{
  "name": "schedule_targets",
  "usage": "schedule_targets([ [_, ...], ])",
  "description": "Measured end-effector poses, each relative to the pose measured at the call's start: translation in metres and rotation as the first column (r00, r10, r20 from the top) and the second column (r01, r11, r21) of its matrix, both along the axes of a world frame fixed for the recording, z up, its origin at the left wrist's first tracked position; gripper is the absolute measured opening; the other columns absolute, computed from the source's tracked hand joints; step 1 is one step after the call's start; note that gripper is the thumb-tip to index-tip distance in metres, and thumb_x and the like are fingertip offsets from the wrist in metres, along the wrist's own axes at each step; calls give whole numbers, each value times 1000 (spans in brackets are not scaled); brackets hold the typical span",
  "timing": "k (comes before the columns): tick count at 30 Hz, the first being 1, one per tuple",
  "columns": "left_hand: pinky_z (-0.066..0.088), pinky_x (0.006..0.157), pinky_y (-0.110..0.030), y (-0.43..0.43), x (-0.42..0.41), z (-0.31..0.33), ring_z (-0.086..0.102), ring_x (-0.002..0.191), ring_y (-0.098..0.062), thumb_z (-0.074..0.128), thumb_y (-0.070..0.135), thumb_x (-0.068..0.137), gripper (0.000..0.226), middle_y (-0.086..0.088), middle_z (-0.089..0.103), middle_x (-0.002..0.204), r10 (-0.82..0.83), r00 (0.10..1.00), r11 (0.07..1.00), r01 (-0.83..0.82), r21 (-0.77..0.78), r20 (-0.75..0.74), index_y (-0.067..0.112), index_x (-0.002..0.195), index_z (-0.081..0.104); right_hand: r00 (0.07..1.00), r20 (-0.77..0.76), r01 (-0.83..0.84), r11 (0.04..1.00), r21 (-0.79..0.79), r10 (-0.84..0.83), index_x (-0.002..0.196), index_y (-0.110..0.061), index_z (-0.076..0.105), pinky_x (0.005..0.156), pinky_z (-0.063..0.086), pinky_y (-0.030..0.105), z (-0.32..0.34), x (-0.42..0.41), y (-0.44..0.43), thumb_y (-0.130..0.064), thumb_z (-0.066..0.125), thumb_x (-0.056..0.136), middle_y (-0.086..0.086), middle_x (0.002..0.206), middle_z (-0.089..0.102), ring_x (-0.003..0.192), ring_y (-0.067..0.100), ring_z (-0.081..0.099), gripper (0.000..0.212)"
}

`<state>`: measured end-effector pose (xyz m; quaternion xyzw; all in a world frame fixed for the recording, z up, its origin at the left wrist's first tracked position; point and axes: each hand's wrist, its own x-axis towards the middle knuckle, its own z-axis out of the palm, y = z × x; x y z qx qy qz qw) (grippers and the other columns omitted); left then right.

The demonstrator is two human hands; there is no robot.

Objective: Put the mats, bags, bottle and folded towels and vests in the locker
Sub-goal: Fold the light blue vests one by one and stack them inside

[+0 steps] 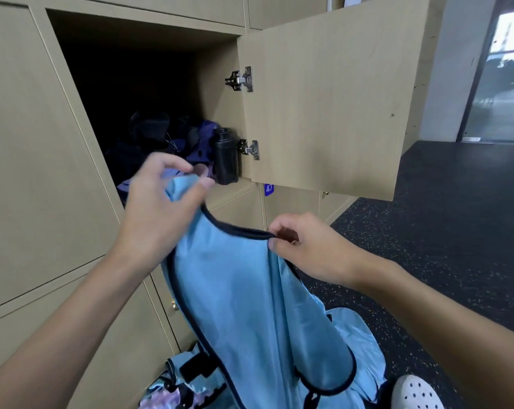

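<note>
both hands pinch the dark edge of a blue vest [244,290]: the left hand [158,208] with curled fingers at one shoulder, the right hand [305,249] at the other. it hangs before the open locker [137,84], where a black bottle [226,156] stands.

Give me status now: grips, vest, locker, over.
Left grip and right grip pinch light blue vest, unfolded. Black bottle inside open locker. Way in clear.

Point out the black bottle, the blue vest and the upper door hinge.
black bottle [226,160], head view, middle of body
blue vest [244,290], head view, front panel
upper door hinge [240,79], head view, metal plate
</note>
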<state>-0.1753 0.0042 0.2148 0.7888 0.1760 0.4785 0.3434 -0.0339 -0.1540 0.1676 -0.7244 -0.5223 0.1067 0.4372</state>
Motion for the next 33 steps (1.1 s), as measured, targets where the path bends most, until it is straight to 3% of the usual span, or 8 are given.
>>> schedule_targets([
  [3, 41, 78, -3, -17, 0, -6, 62, 93, 15, 80, 57, 63, 51, 26, 72, 92, -169, 908, 984, 181, -5, -384, 32, 106, 68, 999, 38, -12, 998, 64, 10, 85, -7, 62, 55, 35, 15, 1, -1, 1, -11, 60, 95, -2, 70, 54, 57, 2, 41, 11],
  [6, 57, 79, -32, -29, 5, -19, 70, 88, -13, 81, 63, 64, 47, 11, 74, 90, -298, 702, 943, 324, -82, -647, 36, 102, 72, 999, 47, -20, 996, 86, 16, 83, -11, 63, 58, 39, 20, 1, -2, 3, -12, 61, 93, 0, 71, 58, 61, 5, 45, 11],
  [9, 43, 42, -26, -34, 11, -27, 50, 44, -14, 78, 31, 81, 10, -2, 66, 60, -287, 738, 950, 302, -81, -611, 24, 85, 74, 999, 32, -25, 997, 75, 23, 81, -12, 62, 55, 37, 16, 2, -2, 1, -12, 62, 94, -5, 68, 57, 57, 2, 44, 13],
  [17, 29, 33, -16, -19, 2, -11, 43, 31, -8, 69, 15, 91, 11, -2, 65, 51, -175, 840, 979, 204, 0, -514, 22, 83, 73, 993, -64, -102, 992, -78, 97, 87, -3, 60, 54, 35, 9, 4, -2, -7, -9, 67, 91, -4, 67, 57, 50, -2, 41, 9],
  [23, 55, 71, -26, 13, -6, -7, 67, 64, 3, 69, 11, 85, 22, 19, 69, 67, 125, 906, 973, -31, 230, -404, 33, 81, 69, 995, -91, -63, 989, -131, 51, 78, -8, 59, 56, 35, 28, 5, 0, -10, -14, 70, 90, 1, 64, 55, 59, 13, 42, 17],
  [27, 41, 93, -6, -6, -4, -17, 60, 104, 14, 82, 24, 79, 34, 25, 71, 106, -152, 837, 949, 272, 159, -526, 28, 112, 74, 994, -75, -79, 996, -51, 75, 76, -11, 60, 48, 33, 14, 11, -8, -7, -10, 73, 87, -3, 60, 55, 49, 3, 39, 17],
  [30, 41, 81, -4, -23, 3, -26, 63, 92, 12, 82, 18, 81, 30, 23, 74, 98, -385, 721, 876, 482, 17, -576, 25, 108, 76, 993, -54, -106, 993, -42, 104, 76, -10, 61, 50, 34, 18, 10, -12, -3, -7, 72, 86, 4, 64, 59, 53, 7, 42, 15],
  [33, 42, 54, -23, -19, 5, -28, 51, 54, -11, 79, 23, 83, 8, 10, 66, 70, -428, 707, 877, 476, -70, -563, 23, 91, 78, 994, -62, -99, 993, -61, 95, 78, -11, 63, 53, 37, 19, 12, -11, -6, -9, 73, 85, 3, 67, 61, 56, 7, 46, 13],
])
